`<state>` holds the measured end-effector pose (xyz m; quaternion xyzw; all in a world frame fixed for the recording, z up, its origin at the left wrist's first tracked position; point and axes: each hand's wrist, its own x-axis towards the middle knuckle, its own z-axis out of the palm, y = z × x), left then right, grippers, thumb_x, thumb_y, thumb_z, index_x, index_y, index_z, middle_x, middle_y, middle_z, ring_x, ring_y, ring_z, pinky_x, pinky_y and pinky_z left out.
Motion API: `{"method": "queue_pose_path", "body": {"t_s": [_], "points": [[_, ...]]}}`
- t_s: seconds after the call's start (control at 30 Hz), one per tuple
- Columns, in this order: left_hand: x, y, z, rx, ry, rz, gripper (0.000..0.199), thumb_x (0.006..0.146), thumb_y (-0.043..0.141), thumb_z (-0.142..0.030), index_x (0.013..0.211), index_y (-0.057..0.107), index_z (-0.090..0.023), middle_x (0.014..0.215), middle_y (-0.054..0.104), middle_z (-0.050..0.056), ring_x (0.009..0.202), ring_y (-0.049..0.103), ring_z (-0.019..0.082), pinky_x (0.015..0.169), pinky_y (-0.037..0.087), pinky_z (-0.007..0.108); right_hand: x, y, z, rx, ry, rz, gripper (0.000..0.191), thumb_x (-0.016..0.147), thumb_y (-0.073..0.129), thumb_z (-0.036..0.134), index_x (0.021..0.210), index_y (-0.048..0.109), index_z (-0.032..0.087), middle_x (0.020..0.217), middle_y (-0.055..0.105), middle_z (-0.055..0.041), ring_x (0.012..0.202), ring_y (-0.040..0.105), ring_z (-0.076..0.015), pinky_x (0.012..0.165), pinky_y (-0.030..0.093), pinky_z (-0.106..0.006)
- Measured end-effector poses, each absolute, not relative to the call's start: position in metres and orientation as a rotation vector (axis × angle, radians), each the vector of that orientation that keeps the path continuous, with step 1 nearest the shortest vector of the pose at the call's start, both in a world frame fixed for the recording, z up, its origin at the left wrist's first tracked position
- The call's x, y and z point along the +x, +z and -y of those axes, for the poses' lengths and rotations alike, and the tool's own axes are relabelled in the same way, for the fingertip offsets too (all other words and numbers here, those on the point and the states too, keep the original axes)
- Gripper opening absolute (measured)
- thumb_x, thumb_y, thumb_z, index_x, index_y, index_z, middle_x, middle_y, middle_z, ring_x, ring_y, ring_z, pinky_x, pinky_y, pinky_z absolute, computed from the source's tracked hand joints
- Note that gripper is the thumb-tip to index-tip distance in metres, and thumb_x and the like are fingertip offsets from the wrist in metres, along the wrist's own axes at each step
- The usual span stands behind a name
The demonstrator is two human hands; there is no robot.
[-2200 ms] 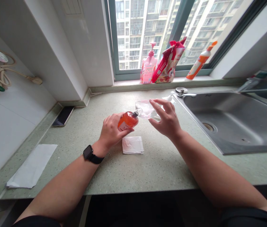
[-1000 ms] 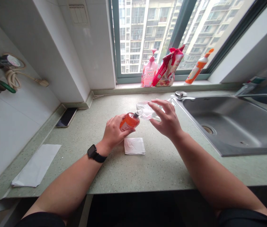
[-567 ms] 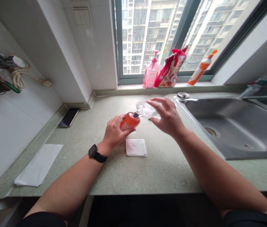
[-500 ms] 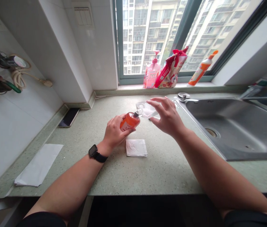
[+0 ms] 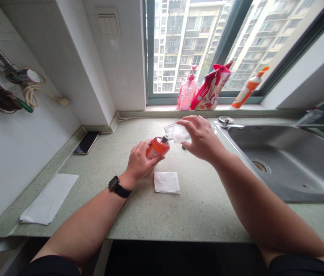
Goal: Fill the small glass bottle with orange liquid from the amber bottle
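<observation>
My left hand (image 5: 141,160) is closed around a tilted orange bottle (image 5: 156,148) with a pale label and a dark collar at its neck. In my right hand (image 5: 199,136) is a clear plastic container (image 5: 177,132), held nearly sideways; I cannot tell whether it is a bottle or a pouch. Its narrow mouth meets the neck of the orange bottle, and my fingers hide its far end. Below my right thumb, a small dark object (image 5: 184,147) shows on the counter. Nearer to me lies a folded white tissue (image 5: 167,182).
On the speckled counter (image 5: 196,214) are a phone (image 5: 86,143) and white paper (image 5: 49,199) at left. A steel sink (image 5: 291,153) is at right. The sill holds a pink pump bottle (image 5: 187,93), a red pouch (image 5: 212,90) and an orange-white bottle (image 5: 246,91).
My right hand's fingers have come closer around the clear container. My left hand keeps its hold on the orange bottle, and the view has shifted slightly.
</observation>
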<state>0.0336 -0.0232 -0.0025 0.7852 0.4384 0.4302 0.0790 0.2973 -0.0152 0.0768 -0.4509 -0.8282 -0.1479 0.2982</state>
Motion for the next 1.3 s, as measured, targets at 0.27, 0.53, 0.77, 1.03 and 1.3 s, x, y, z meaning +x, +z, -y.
{"method": "queue_pose_path", "body": {"t_s": [0.27, 0.53, 0.77, 1.03, 1.3], "points": [[0.032, -0.003, 0.021, 2.314, 1.303, -1.365, 0.072, 0.091, 0.074, -0.071, 0.142, 0.06, -0.022, 0.126, 0.075, 0.013, 0.114, 0.072, 0.031, 0.101, 0.058, 0.049, 0.293, 0.086, 0.004, -1.243, -0.348, 2.271, 0.063, 0.082, 0.068, 0.013, 0.142, 0.054, 0.027, 0.141, 0.061, -0.0134, 0.135, 0.059, -0.0364, 0.127, 0.035, -0.067], [0.034, -0.004, 0.021, 2.241, 1.309, -1.364, 0.071, 0.092, 0.074, -0.071, 0.141, 0.061, -0.022, 0.126, 0.075, 0.013, 0.11, 0.073, 0.029, 0.101, 0.059, 0.048, 0.29, 0.087, -0.001, -1.207, -0.341, 2.274, 0.065, 0.082, 0.066, 0.011, 0.144, 0.054, 0.028, 0.142, 0.061, -0.0132, 0.137, 0.058, -0.0368, 0.126, 0.035, -0.068], [0.035, -0.005, 0.022, 2.22, 1.323, -1.327, 0.071, 0.09, 0.076, -0.071, 0.14, 0.061, -0.023, 0.126, 0.075, 0.013, 0.107, 0.074, 0.029, 0.097, 0.061, 0.048, 0.294, 0.082, 0.003, -1.148, -0.364, 2.249, 0.07, 0.084, 0.065, 0.01, 0.149, 0.053, 0.032, 0.143, 0.062, -0.013, 0.137, 0.059, -0.037, 0.124, 0.037, -0.07], [0.038, -0.005, 0.024, 2.186, 1.301, -1.297, 0.071, 0.09, 0.078, -0.069, 0.141, 0.061, -0.023, 0.127, 0.075, 0.012, 0.108, 0.074, 0.029, 0.097, 0.062, 0.047, 0.298, 0.08, 0.008, -1.123, -0.386, 2.257, 0.073, 0.086, 0.065, 0.011, 0.154, 0.052, 0.032, 0.146, 0.061, -0.013, 0.137, 0.059, -0.0368, 0.125, 0.037, -0.069], [0.038, -0.006, 0.024, 2.178, 1.297, -1.266, 0.07, 0.089, 0.08, -0.067, 0.14, 0.061, -0.023, 0.129, 0.075, 0.013, 0.108, 0.075, 0.028, 0.098, 0.063, 0.047, 0.302, 0.078, 0.01, -1.104, -0.408, 2.269, 0.076, 0.086, 0.066, 0.011, 0.158, 0.05, 0.033, 0.147, 0.062, -0.0128, 0.135, 0.06, -0.0364, 0.125, 0.036, -0.069]]}}
